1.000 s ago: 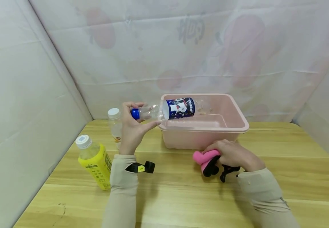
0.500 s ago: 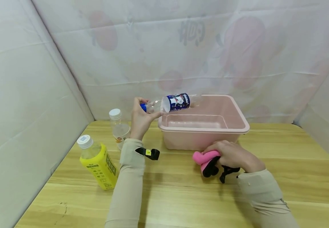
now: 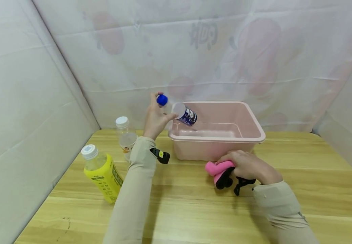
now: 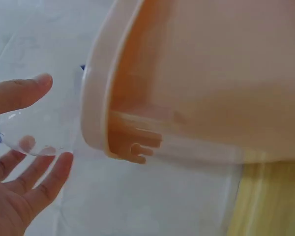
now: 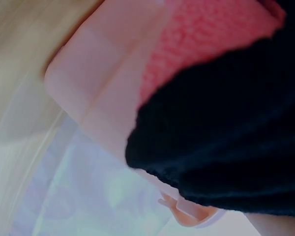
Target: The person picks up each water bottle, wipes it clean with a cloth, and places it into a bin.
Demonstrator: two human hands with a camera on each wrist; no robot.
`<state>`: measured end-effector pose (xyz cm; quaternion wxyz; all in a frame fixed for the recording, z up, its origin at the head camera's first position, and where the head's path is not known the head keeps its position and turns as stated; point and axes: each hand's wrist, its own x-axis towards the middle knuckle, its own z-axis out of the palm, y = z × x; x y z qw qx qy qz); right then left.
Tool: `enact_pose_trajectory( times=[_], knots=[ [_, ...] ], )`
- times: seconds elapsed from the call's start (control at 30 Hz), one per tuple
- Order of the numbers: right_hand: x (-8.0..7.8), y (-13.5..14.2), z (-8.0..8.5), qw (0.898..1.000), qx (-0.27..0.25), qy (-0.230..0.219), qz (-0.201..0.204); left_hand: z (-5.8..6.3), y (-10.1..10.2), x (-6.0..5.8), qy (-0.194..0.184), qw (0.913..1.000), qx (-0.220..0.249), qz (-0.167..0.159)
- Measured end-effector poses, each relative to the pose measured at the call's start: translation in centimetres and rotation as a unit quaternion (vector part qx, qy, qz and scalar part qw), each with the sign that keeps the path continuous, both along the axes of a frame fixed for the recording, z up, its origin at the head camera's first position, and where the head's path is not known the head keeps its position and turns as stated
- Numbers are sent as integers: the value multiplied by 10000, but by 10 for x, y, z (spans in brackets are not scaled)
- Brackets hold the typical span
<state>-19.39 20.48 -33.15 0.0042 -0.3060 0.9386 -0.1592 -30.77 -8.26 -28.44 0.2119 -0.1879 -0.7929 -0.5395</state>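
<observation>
In the head view my left hand (image 3: 157, 118) grips a clear plastic Pepsi bottle (image 3: 189, 117) by its upper part, blue cap toward me. The bottle tilts, its dark labelled end pointing down over the left side of the pink plastic bin (image 3: 217, 139). Thumb and fingers stand on either side of the clear bottle (image 4: 37, 125) in the left wrist view, beside the bin's edge. At the bin's front wall my right hand (image 3: 250, 166) holds a bunched pink-and-black fabric item (image 3: 221, 167). Its fuzzy pink part and black folds (image 5: 221, 128) fill much of the right wrist view.
A yellow-labelled bottle (image 3: 105, 178) with a white cap stands left of my left forearm. Behind it is a clear bottle (image 3: 127, 139), also white-capped. Wooden table (image 3: 188, 210) spreads in front of the bin, and printed white sheeting (image 3: 151, 61) encloses the back and sides.
My left hand has moved right and away from me, and the Pepsi bottle has swung from nearly level to tilted, its base lowered into the bin. The right hand has stayed put.
</observation>
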Motion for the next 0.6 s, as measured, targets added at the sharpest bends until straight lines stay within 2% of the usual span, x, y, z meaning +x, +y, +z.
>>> enact_pose_trajectory(
  times=[0.1, 0.2, 0.3, 0.43, 0.6],
  knots=[
    [0, -2, -1, 10000, 1, -50, -27, 5, 3, -5, 298, 9972, -682, -11],
    [0, -2, -3, 10000, -18, -96, -13, 6, 6, -11, 475, 9883, -1446, -95],
    [0, -1, -4, 9999, -19, -134, 8, 8, 10, -15, 475, 9783, -2001, -255],
    [0, 1, -6, 9999, 24, -142, 11, 11, 17, -20, 397, 9689, -2419, -341],
    [-1, -1, -8, 9999, -7, -108, 40, 13, 23, -25, 102, 9651, -2604, -269]
  ],
)
